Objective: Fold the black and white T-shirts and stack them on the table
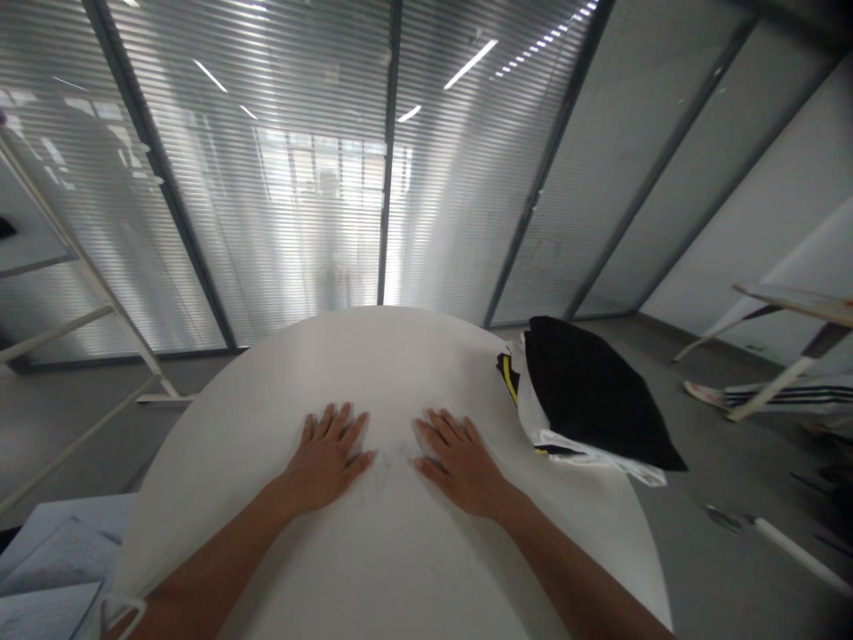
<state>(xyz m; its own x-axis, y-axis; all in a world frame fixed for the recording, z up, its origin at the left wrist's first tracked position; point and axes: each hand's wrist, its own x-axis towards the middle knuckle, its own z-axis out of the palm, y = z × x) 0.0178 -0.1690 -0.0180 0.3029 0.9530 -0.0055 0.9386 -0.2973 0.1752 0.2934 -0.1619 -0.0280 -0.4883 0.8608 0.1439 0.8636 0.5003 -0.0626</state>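
Note:
My left hand (pixel 326 460) lies palm down on the white round table (pixel 393 356), its fingers spread and nothing in it. Opposite it, my right hand (pixel 459 460) rests flat in the same way, fingers apart, also holding nothing. A short gap of tabletop with faint grey marks separates the two thumbs. To the right of my right hand sits a stack of folded fabric, with a black cloth (pixel 593 391) on top and white cloth (pixel 533 404) under it. A black piece with a yellow stripe (pixel 510 378) sticks out at the stack's left side. Neither hand touches the stack.
Sheets of paper (pixel 59 556) lie low at the left, beside the table. A white metal frame (pixel 107 289) stands on the left. Glass panels with blinds (pixel 320 213) rise behind the table. At the right are another table (pixel 800 302) and a person's striped leg (pixel 786 393).

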